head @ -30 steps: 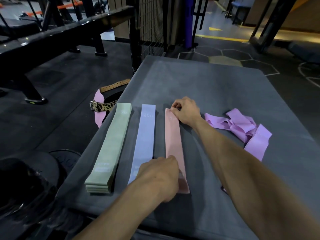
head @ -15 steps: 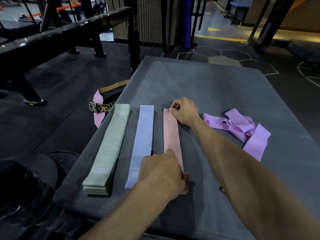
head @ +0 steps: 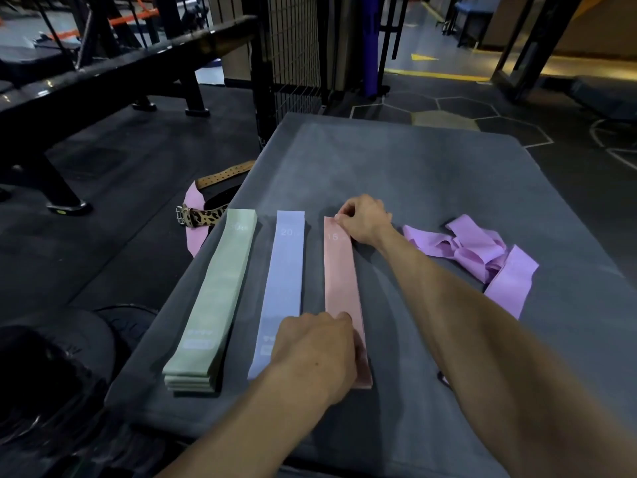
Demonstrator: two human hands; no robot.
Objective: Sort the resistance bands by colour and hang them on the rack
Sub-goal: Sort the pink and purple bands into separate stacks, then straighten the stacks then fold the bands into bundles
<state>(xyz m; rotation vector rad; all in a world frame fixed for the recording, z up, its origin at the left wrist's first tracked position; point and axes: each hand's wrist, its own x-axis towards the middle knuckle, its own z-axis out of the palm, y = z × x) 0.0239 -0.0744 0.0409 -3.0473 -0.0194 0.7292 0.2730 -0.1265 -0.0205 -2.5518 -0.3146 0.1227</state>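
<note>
Three flat band stacks lie side by side on a grey padded platform (head: pixel 396 167): a green stack (head: pixel 220 291) at left, a blue-lilac band (head: pixel 284 270) in the middle, a pink band (head: pixel 339 274) at right. My right hand (head: pixel 363 220) pinches the pink band's far end. My left hand (head: pixel 315 350) presses down on its near end and covers part of the blue band's near end. A loose heap of purple bands (head: pixel 482 257) lies to the right of my right forearm.
A leopard-print lifting belt (head: pixel 200 217) and a pink band (head: pixel 191 222) lie on the floor by the platform's left edge. Black weight plates (head: pixel 69 343) sit lower left. A dark bench frame (head: pixel 103 77) and a wire mesh panel (head: pixel 293 53) stand behind.
My left hand has slid slightly up along the pink band's near end. My right hand keeps its pinch on the far end. The stacks stay where they were.
</note>
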